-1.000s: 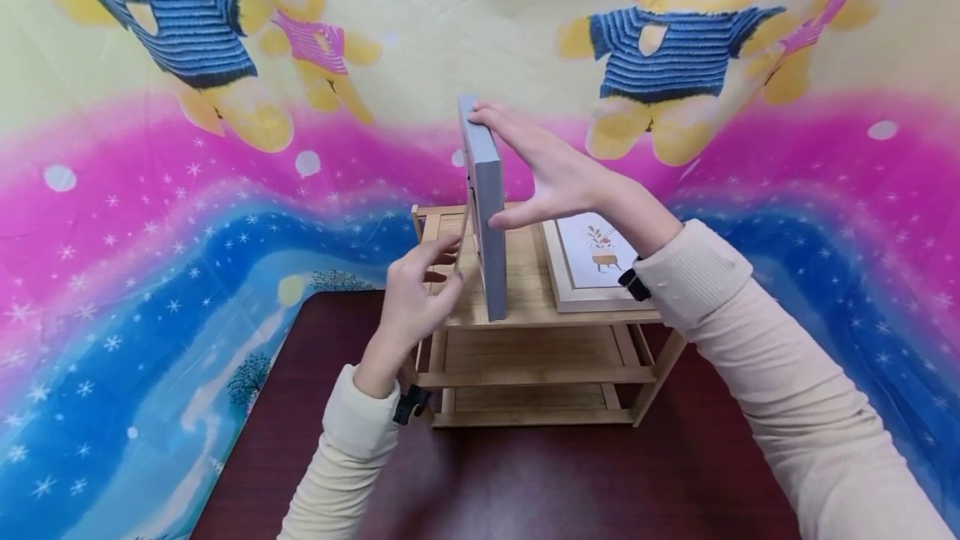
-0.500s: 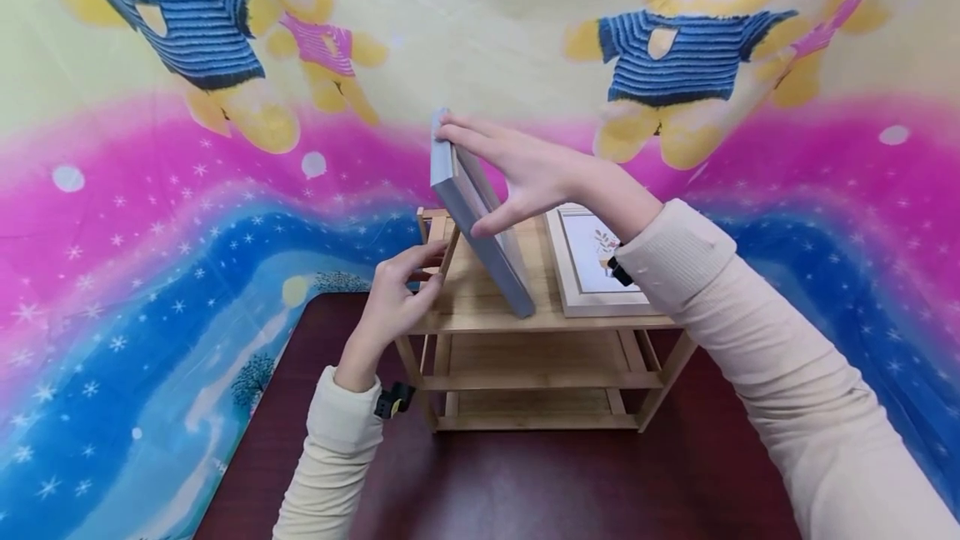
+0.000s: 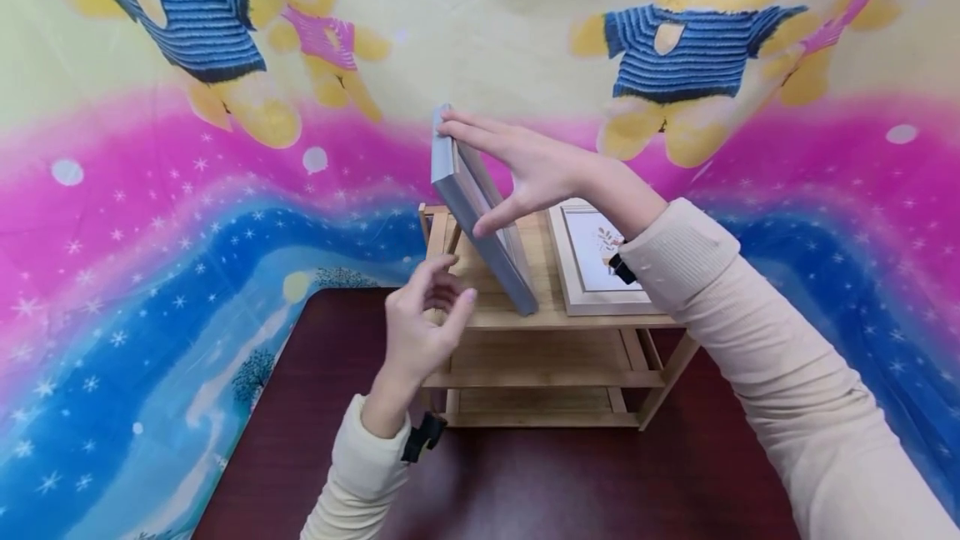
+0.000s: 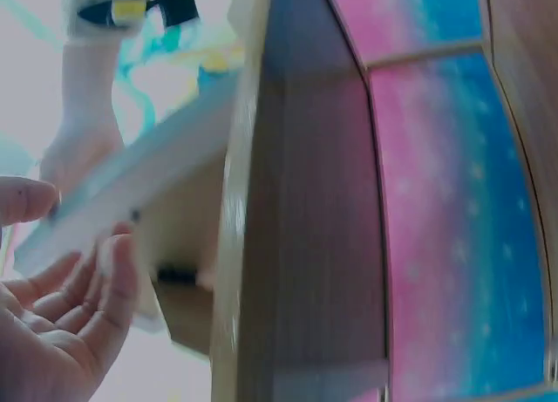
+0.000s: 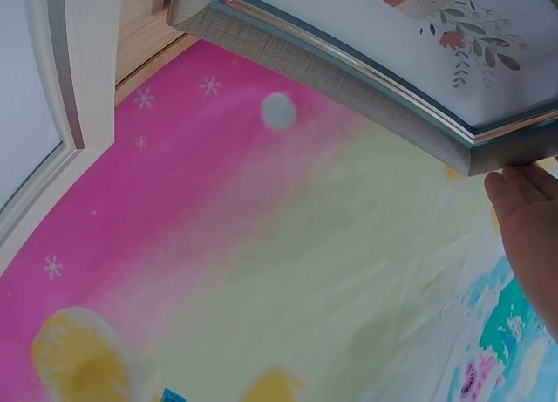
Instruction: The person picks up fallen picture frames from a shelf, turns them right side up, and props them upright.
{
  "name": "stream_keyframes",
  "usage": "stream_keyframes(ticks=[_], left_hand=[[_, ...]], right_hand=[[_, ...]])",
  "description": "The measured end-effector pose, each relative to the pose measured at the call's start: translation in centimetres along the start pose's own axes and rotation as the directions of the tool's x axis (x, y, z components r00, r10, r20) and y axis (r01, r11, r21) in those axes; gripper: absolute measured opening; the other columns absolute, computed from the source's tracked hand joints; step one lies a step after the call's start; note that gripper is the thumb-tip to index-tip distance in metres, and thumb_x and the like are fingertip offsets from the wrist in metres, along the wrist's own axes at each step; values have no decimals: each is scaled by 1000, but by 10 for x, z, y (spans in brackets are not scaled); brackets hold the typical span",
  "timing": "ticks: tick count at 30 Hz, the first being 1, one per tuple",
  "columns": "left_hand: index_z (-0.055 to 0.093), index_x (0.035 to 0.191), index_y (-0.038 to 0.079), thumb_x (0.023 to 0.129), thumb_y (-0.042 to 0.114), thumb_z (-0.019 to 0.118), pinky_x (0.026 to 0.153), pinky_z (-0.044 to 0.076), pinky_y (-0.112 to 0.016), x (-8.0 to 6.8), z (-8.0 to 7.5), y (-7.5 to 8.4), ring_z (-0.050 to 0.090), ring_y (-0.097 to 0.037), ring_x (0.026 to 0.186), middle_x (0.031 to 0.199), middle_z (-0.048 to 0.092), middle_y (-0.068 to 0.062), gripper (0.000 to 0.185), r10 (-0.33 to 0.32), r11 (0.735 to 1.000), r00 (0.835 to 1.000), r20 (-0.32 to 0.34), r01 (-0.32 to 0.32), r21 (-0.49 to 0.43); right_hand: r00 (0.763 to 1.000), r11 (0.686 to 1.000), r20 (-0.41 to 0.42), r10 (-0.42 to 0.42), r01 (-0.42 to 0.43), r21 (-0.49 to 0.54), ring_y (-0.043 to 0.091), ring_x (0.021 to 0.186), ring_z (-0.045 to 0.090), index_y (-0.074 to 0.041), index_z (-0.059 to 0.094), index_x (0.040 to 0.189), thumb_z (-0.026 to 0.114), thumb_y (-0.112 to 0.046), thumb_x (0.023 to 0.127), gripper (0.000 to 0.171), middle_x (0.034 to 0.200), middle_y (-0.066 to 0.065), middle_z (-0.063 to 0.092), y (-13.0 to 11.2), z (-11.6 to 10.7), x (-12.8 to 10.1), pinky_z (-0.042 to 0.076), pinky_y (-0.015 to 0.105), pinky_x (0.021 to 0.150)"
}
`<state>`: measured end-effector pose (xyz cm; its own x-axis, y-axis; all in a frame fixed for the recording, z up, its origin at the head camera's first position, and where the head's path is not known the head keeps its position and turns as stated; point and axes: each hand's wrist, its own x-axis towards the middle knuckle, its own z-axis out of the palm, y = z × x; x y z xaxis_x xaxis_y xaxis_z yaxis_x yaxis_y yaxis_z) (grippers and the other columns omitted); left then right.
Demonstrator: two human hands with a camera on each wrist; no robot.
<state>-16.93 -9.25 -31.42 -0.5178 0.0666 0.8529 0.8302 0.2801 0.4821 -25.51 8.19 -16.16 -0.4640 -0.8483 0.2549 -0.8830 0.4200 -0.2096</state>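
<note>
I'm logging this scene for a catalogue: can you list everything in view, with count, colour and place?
grey picture frame: one, grey-blue, tilted on the shelf's top, lower edge resting there.
light wooden frame: one, pale wood with a plant print, lying flat on the shelf's top, right side.
wooden shelf: one, light wood, three tiers, on the table.
table: one, dark reddish brown.
backdrop cloth: one, yellow, pink and blue with bears.
right hand: grips the grey picture frame's upper end.
left hand: fingers loosely curled, holding nothing, beside the shelf.

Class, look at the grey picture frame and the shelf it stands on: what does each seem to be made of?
Grey picture frame: probably wood or board wrapped in woven fabric; the right wrist view shows linen-like texture and a metallic inner trim. Shelf: light wood, possibly bamboo, with visible grain and a matte finish.
</note>
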Motion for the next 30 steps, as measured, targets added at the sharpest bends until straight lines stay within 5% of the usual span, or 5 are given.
stream_keyframes(ticks=[4, 8, 12, 19, 30], left_hand=[[40, 130, -3, 79, 1, 66, 60, 54, -28, -1, 18, 5, 64, -21, 68, 83, 64, -18, 58, -106, 990, 993, 46, 110, -85], [23, 142, 7, 77, 5, 70, 67, 54, -31, 0, 31, 3, 65, -20, 78, 91, 64, -16, 80, -156, 984, 988, 17, 157, -84], [16, 144, 7, 74, 8, 73, 68, 54, -32, 1, 37, 0, 64, -19, 79, 104, 62, -15, 91, -146, 989, 988, -40, 147, 10], [12, 144, 2, 71, 19, 76, 65, 51, -37, 2, 36, -4, 62, -24, 75, 85, 64, -13, 99, -146, 971, 985, -90, 160, 176], [15, 145, 8, 68, 21, 74, 74, 52, -39, 10, 25, -16, 64, -23, 81, 97, 65, -17, 99, -153, 980, 988, -10, 153, 127]], right_hand=[[1000, 1000, -26, -11, 11, 0, 20, 136, 15, -10, 20, 146, 78, -43, 66, 104, 151, 10, 12, 1, 1, 0, 23, 45, 106], [999, 1000, -38, -23, 23, 5, 22, 136, 17, -9, 20, 145, 78, -43, 65, 104, 151, 11, 13, 2, 2, 0, 24, 46, 105], [999, 999, -41, -31, 32, 13, 22, 136, 16, -8, 20, 145, 79, -42, 65, 105, 151, 11, 12, 3, 3, 1, 24, 47, 105], [999, 1000, -45, -21, 20, -3, 22, 136, 14, -8, 21, 145, 78, -44, 65, 104, 151, 11, 12, 1, 2, 0, 22, 47, 106], [997, 999, -73, 27, -30, -38, 23, 136, 14, -8, 23, 144, 77, -44, 67, 102, 149, 14, 16, -5, 4, 3, 23, 45, 106]])
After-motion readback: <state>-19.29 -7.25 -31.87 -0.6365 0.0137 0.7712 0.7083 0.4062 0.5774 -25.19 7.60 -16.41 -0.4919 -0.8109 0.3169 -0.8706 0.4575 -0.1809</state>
